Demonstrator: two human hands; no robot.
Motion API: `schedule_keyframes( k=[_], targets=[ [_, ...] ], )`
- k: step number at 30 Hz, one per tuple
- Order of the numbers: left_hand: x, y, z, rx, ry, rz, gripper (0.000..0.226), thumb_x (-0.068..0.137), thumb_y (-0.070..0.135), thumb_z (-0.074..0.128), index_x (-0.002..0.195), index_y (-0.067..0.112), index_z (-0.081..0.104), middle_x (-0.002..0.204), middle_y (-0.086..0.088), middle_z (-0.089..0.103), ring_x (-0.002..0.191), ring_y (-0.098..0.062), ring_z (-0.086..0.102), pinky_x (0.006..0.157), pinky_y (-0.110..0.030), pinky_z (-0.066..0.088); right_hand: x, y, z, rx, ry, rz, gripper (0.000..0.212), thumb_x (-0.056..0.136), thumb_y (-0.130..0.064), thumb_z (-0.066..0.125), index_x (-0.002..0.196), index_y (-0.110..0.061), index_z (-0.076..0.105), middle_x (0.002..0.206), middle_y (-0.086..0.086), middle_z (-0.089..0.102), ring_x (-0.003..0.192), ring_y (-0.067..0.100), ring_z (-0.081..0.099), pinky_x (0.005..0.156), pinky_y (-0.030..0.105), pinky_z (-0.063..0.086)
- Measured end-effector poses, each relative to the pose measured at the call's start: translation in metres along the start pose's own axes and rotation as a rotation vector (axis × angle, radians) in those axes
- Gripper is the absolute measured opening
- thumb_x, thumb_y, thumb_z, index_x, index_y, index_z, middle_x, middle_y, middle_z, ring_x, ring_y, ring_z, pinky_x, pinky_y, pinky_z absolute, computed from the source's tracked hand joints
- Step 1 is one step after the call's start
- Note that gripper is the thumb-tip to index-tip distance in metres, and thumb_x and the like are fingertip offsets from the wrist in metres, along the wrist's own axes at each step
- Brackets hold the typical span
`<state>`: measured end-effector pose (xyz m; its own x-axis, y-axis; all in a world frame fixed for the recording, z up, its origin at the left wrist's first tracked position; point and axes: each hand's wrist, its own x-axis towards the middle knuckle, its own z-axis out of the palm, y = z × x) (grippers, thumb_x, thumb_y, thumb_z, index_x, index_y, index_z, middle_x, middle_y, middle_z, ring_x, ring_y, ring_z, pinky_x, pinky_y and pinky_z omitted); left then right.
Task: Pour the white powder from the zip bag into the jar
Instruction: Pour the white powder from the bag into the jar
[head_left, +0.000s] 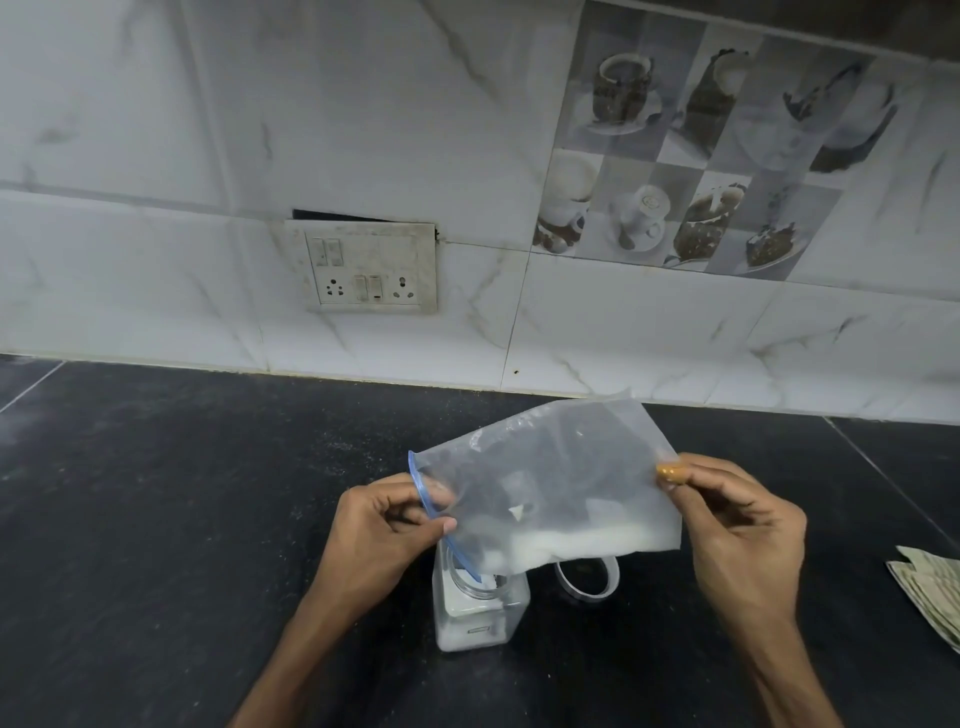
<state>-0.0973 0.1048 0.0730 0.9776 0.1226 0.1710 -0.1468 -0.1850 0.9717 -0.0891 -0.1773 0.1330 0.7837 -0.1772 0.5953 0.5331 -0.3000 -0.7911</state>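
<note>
Clear zip bag (550, 483) between left hand (387, 535), right hand (737, 530), over jar (480, 608).

- The room is dim, with a cool, bluish cast over everything.
- The pale wall tiles (363, 130) catch the most light; the dark countertop (156, 519) swallows it and stays nearly black.
- Shadows are soft and shallow, with no hard edges under the hands.
- No strong glare, only a faint sheen on the zip bag (550, 483).
- The tile lines bow and tilt towards the frame edges, a wide-angle bend.
- Detail looks soft and smeared, most of all on the printed tiles (701, 156).
</note>
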Motion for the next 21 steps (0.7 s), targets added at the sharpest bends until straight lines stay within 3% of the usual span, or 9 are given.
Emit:
schedule_keyframes(
  k=[12, 17, 21],
  targets=[
    [0.0009, 0.0013, -0.0009, -0.007, 0.006, -0.007, 0.022, 0.069, -0.006, 0.084, 0.079, 0.014, 0.079, 0.088, -0.001, 0.077, 0.056, -0.004, 0.064, 0.061, -0.017, 0.059, -0.0001, 0.0043, 0.0011, -0.018, 0.000, 0.012, 0.027, 0.075, 0.013, 0.070, 0.084, -0.012, 0.073, 0.088, -0.014, 0.074, 0.085, 0.000, 0.068, 0.077, 0.011, 0.052],
    [-0.0002, 0.0013, 0.0009, -0.007, -0.012, -0.006, 0.025, 0.069, -0.007, 0.084, 0.079, 0.016, 0.079, 0.083, 0.006, 0.077, 0.055, -0.001, 0.063, 0.060, -0.014, 0.056, -0.0015, 0.0068, 0.0021, -0.004, 0.024, 0.032, 0.025, 0.076, 0.013, 0.070, 0.085, -0.010, 0.073, 0.089, -0.010, 0.074, 0.084, 0.002, 0.069, 0.077, 0.012, 0.053],
    [0.0010, -0.0007, -0.0016, -0.001, 0.009, 0.001, 0.024, 0.069, -0.005, 0.084, 0.080, 0.016, 0.079, 0.090, -0.002, 0.078, 0.060, -0.015, 0.070, 0.063, -0.020, 0.061, -0.0034, 0.0073, 0.0033, 0.003, 0.047, 0.048, 0.026, 0.076, 0.013, 0.070, 0.084, -0.011, 0.073, 0.088, -0.013, 0.074, 0.085, 0.001, 0.069, 0.077, 0.012, 0.053]
  ],
)
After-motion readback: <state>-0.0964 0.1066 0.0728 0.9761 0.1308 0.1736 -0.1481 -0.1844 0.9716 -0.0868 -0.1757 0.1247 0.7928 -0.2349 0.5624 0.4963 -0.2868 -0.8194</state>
